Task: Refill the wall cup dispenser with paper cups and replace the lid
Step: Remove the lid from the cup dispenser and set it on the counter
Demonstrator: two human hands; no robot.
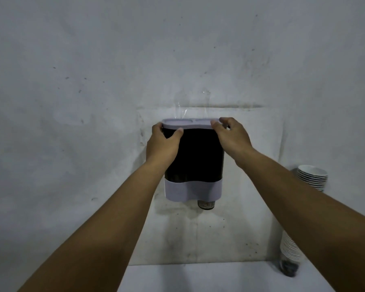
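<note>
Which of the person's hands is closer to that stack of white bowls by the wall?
Right. The right hand holds the right end of the dispenser's lid, on the side toward the stack of bowls. The left hand holds the lid's left end, farther away.

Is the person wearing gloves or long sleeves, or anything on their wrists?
No gloves. The left hand and right hand are both bare, and so are the forearms all the way down to the edge of the picture. No sleeves show anywhere in view. I see no watch, bracelet or ring on the parts that show.
</note>
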